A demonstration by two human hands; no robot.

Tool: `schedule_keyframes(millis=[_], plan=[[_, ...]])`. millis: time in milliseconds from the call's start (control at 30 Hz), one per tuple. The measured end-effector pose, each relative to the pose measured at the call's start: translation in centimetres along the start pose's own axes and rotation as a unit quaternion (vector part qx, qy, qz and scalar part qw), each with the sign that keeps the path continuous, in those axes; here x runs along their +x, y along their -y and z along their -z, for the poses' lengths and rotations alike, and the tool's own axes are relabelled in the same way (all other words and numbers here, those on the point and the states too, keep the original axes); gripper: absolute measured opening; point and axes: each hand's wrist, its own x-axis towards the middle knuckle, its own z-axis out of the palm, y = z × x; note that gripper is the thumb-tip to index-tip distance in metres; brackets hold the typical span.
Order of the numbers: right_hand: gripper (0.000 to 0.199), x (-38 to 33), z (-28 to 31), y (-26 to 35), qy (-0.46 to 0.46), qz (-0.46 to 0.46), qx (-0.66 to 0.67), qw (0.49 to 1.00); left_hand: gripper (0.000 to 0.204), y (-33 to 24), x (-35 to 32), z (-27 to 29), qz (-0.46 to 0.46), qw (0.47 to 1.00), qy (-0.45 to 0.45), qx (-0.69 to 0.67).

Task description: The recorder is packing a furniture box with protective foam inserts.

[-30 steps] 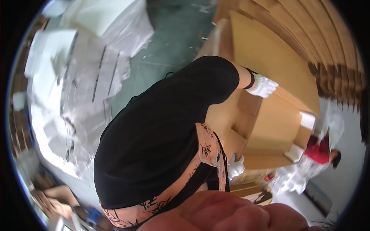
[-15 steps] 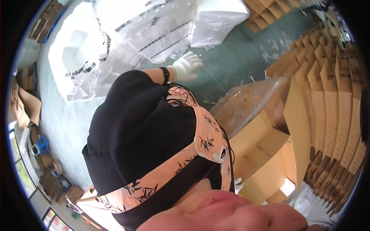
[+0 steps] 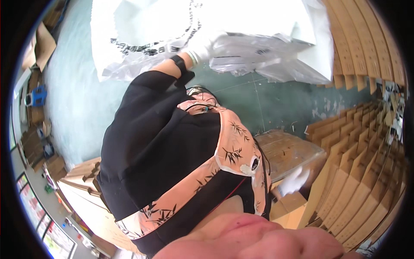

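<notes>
Action on 2 fronts now! The left hand (image 3: 202, 48), over bare floor 0.5 seconds ago, has swung up to the white plastic-wrapped pile (image 3: 271, 52) at the top of the view, so the work seems to have turned from the open carton (image 3: 291, 208) toward those wrapped pieces. Its gloved fingers melt into the white, and I cannot tell whether that grip has closed on anything. Lower right, the right hand (image 3: 294, 181), nearly hidden before, shows beside the carton: fingers stretched out, blurred, nothing visible in them.

And look at the textures: thin film, crinkled and shiny, black markings running across it, over pale, smooth-faced shapes. The carton is plain tan cardboard. Rows of brown cardboard (image 3: 366, 190) stand like ribs, while a scuffed, glossy brown slab (image 3: 289, 151) lies near the green floor (image 3: 282, 101).
</notes>
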Motion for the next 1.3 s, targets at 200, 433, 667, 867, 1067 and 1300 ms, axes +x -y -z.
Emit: schedule_keyframes(millis=[200,433,667,867,1067,1300], plan=[[0.052,9.7,-11.4,19.8,0.056,0.326,0.023,0.943,0.043,18.0,-4.5,10.2,0.013,0.985,-0.003,0.172],[0.079,13.6,-20.0,32.3,0.086,0.473,-0.015,0.877,0.053,19.6,-10.4,17.4,0.146,0.872,0.331,0.33],[0.072,15.4,-23.6,34.6,0.038,0.517,-0.1,0.85,0.044,17.4,-16.0,20.4,0.223,0.871,0.338,0.279],[0.063,16.5,-24.2,34.5,0.026,0.499,-0.121,0.857,0.031,14.1,-20.8,19.8,0.373,0.889,0.209,0.163],[0.061,16.8,-23.7,33.5,0.026,0.514,-0.133,0.847,0.049,19.2,-28.0,13.7,0.412,0.845,-0.092,0.329],[0.053,16.4,-23.1,33.2,-0.025,0.527,-0.113,0.842,0.072,18.3,-23.4,20.5,0.721,0.656,0.01,0.222]])
